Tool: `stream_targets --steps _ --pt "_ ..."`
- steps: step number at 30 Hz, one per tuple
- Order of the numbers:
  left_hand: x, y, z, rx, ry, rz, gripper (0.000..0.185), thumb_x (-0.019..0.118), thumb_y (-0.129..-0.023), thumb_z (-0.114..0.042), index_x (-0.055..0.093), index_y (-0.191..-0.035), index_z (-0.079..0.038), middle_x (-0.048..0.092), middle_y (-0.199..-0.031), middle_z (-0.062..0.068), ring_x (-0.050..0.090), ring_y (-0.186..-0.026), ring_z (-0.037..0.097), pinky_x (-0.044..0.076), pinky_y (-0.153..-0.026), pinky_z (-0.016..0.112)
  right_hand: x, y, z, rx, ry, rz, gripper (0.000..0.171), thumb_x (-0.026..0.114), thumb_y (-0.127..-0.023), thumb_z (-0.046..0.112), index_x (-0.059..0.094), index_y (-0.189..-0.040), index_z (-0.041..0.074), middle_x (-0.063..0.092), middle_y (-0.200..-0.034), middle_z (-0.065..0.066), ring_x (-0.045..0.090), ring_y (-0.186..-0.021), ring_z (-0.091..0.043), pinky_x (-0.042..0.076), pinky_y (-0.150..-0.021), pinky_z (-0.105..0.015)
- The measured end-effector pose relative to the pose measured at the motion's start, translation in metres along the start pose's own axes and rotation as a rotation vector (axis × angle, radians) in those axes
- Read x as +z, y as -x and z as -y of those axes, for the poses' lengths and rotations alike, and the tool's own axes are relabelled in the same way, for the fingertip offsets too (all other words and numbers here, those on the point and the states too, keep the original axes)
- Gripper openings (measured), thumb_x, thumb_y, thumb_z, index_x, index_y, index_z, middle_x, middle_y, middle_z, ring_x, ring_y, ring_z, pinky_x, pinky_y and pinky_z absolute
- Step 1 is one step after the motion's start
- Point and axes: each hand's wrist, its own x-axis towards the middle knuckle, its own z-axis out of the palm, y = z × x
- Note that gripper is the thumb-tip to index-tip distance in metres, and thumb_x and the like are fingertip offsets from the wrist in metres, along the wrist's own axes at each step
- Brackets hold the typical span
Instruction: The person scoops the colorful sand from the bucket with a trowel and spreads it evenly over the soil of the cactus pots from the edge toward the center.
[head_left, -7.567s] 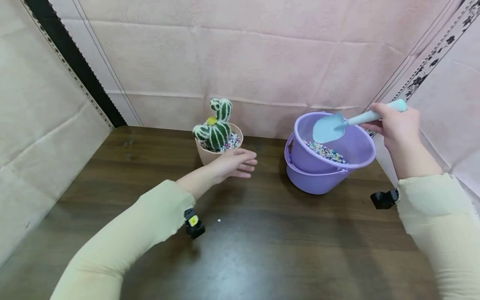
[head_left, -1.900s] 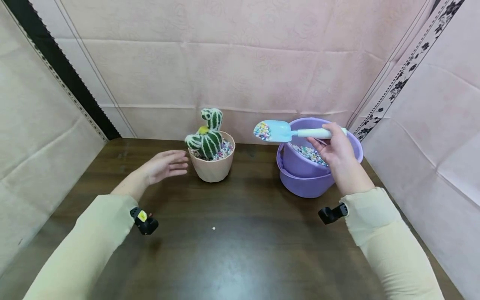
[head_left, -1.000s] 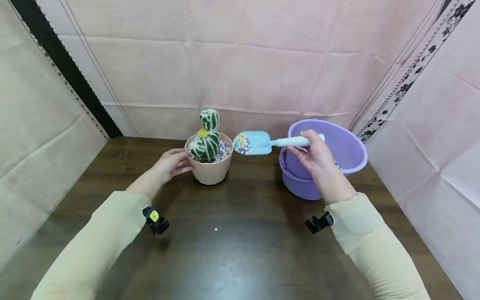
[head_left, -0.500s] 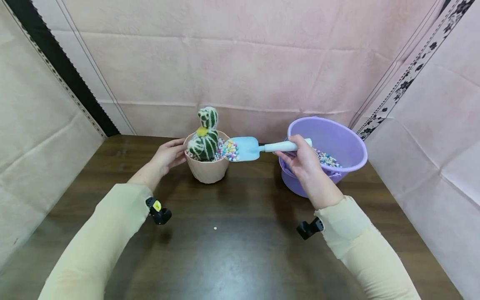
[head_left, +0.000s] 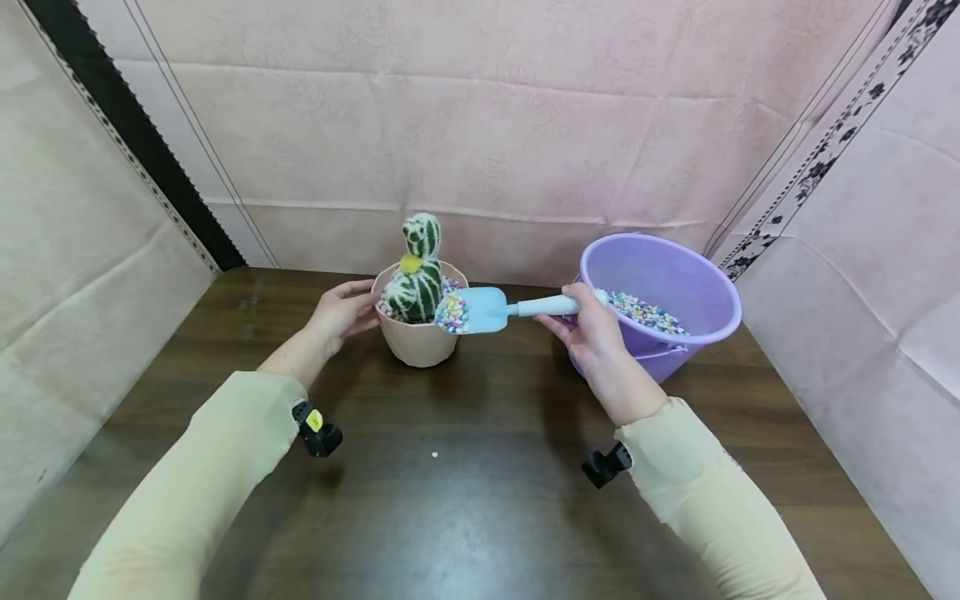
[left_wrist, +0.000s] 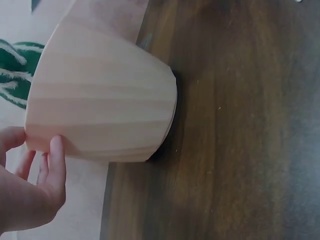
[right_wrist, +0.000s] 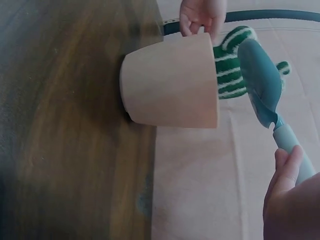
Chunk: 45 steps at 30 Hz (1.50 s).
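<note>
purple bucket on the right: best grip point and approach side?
Grip the purple bucket at its rolled rim, likely from the near right. The wide mouth is open and tilted toward the camera, pebbles lie low inside, and the right hand with the scoop crowds its left side.

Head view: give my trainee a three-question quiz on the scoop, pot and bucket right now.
1. True or false: the scoop is empty.
2. What does the left hand touch? A) the purple bucket B) the pink pot C) the table
3. Fill in: the right hand holds the scoop by its ____.

Key: 1. False, coloured pebbles lie on it, at the pot's rim. 2. B. 3. Handle.
</note>
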Motion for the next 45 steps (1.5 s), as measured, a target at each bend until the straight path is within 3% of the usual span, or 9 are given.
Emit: stream_targets --steps 6,12,21,29,36,45 --pt "0.014 0.009 0.0 -0.033 -0.012 -0.029 0.052 0.048 -0.095 -0.014 0.028 -0.142 -0.004 0.045 -0.104 0.001 0.054 -0.077 0.003 0.056 -0.069 0.012 0.0 -0.005 -0.013 -0.03 -0.006 -0.082 0.007 0.05 -0.089 0.007 0.044 -0.086 0.01 0.045 -0.091 -0.004 0.059 -0.071 -0.015 0.061 -0.062 -0.027" --pt "0.028 0.013 0.001 -0.025 -0.049 -0.048 0.054 0.044 -0.092 -0.009 0.024 -0.142 -0.003 0.041 -0.097 0.004 0.053 -0.068 0.003 0.055 -0.066 0.01 0.0 -0.005 -0.017 -0.072 0.005 -0.137 0.007 0.051 -0.088 0.008 0.044 -0.086 0.009 0.047 -0.09 -0.006 0.061 -0.065 -0.014 0.061 -0.061 -0.026" --pt "0.036 0.018 -0.001 -0.031 -0.042 -0.068 0.056 0.042 -0.089 -0.007 0.019 -0.14 -0.002 0.04 -0.097 0.004 0.051 -0.07 0.003 0.055 -0.066 0.009 0.013 -0.002 -0.012 -0.16 0.036 -0.192 0.009 0.053 -0.086 0.006 0.045 -0.086 0.011 0.046 -0.088 -0.003 0.057 -0.074 -0.014 0.061 -0.059 -0.027" --pt "0.041 0.02 -0.001 -0.046 -0.012 -0.059 0.058 0.041 -0.088 -0.004 0.015 -0.14 -0.002 0.042 -0.095 0.004 0.053 -0.067 0.003 0.054 -0.068 0.009 0.022 -0.003 -0.002 -0.193 0.116 -0.21 0.015 0.054 -0.084 0.007 0.044 -0.095 0.008 0.046 -0.085 -0.003 0.062 -0.066 -0.011 0.06 -0.056 -0.025" --pt "0.046 0.022 0.0 -0.051 0.006 -0.061 0.057 0.042 -0.09 -0.005 0.013 -0.139 -0.003 0.042 -0.094 0.005 0.054 -0.064 0.001 0.054 -0.068 0.008 0.03 -0.001 0.007 -0.225 0.201 -0.174 0.011 0.054 -0.085 0.008 0.043 -0.082 0.008 0.046 -0.083 -0.003 0.063 -0.061 -0.01 0.059 -0.055 -0.023" --pt "0.05 0.016 0.002 -0.036 -0.002 -0.054 0.06 0.045 -0.089 -0.005 0.013 -0.14 -0.003 0.043 -0.093 0.005 0.054 -0.065 0.002 0.055 -0.072 0.011 0.04 -0.006 0.02 -0.246 0.272 -0.181 0.013 0.056 -0.082 0.006 0.043 -0.081 0.009 0.048 -0.081 -0.004 0.063 -0.057 -0.011 0.06 -0.054 -0.026"
